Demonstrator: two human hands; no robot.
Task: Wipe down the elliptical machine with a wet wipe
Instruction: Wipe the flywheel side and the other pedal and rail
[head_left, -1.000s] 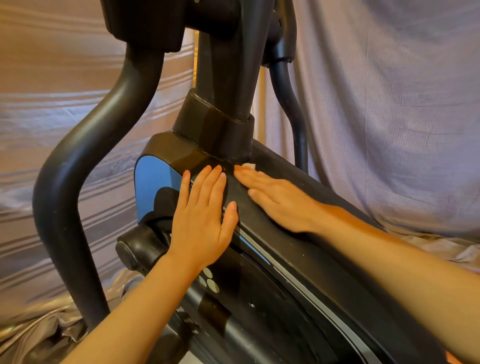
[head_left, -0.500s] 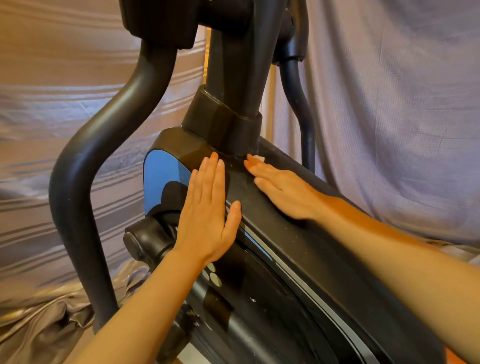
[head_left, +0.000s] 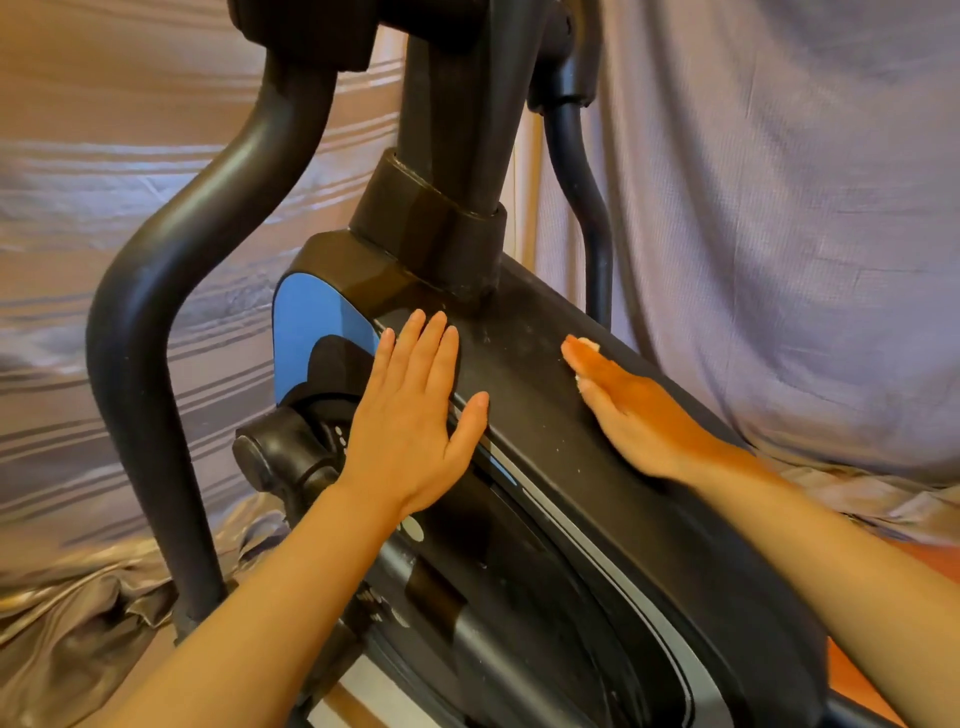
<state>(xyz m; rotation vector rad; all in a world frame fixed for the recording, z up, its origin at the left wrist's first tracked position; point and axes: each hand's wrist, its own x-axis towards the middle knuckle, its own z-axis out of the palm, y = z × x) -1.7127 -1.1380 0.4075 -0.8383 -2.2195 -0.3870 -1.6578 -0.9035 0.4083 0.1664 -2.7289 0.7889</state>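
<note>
Right hand (head_left: 631, 402) lies flat, pressing what looks like the wet wipe (head_left: 586, 344) onto the elliptical's housing (head_left: 545, 395); left hand (head_left: 413, 415) flat, bracing. Barely pinned, the wipe could slip free mid-stroke

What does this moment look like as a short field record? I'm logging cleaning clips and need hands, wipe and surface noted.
left hand: flat, fingers straight, resting on the side of the black housing beside the blue panel
right hand: flat on top of the housing, fingers straight, pressing down
wet wipe: mostly hidden under the right hand; white edges show at the fingertips
surface: pale specks on the housing near the upright post
backdrop: draped grey cloth
</note>
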